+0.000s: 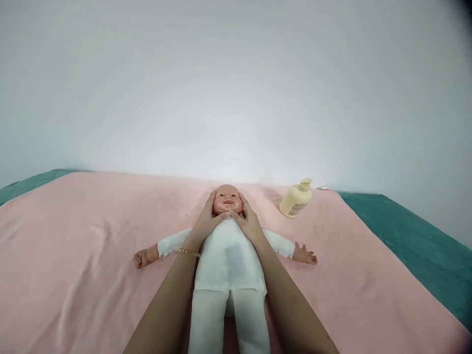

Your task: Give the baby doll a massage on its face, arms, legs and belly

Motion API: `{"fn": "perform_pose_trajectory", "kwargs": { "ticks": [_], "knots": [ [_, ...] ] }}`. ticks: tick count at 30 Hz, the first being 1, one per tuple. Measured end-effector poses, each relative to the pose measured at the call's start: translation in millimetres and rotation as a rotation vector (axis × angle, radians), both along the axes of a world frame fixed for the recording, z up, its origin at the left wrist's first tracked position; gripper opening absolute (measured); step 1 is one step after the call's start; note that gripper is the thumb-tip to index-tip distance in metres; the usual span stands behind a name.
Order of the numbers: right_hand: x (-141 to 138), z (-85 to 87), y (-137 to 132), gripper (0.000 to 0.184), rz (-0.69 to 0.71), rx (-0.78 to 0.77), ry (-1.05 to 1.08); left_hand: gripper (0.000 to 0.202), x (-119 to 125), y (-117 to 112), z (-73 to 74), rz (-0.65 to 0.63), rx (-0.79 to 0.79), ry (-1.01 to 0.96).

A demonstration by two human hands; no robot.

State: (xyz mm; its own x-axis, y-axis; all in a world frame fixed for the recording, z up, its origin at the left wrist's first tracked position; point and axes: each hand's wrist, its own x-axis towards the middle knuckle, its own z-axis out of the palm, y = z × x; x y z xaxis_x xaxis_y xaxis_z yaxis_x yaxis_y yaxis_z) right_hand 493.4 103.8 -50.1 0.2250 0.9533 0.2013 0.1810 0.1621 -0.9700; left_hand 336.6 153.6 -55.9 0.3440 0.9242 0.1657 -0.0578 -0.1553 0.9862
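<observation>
A baby doll [236,260] in a white cloth top and trousers lies on its back, its head at the far end. Its arms spread out to both sides. My left hand [206,219] cups the left side of the doll's head, fingers along the cheek and thumb at the chin. On the other side, my right hand [250,220] holds the head in the same way. Both thumb tips meet or nearly meet beneath the chin. The undersides of my fingers and the back of the head are hidden.
A pale yellow pump bottle [296,199] stands, slightly tilted in view, to the right beyond the doll's arm. Beneath everything is a wrinkled pink blanket [92,236], over a green cover [409,231] that shows at both sides. A plain pale wall [236,88] rises behind.
</observation>
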Motion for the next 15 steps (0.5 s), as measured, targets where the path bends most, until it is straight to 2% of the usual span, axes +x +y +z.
{"fn": "perform_pose_trajectory", "kwargs": {
  "ticks": [5, 15],
  "knots": [
    [-2.4, 1.6, 0.1, 0.079, -0.016, 0.014, -0.027, 0.093, 1.4, 0.8, 3.2, 0.069, 0.03, 0.045],
    [7.0, -3.5, 1.8, 0.071, 0.064, 0.056, 0.02, 0.082, -4.9, -6.4, 11.9, 0.037, 0.034, 0.141]
  ]
}}
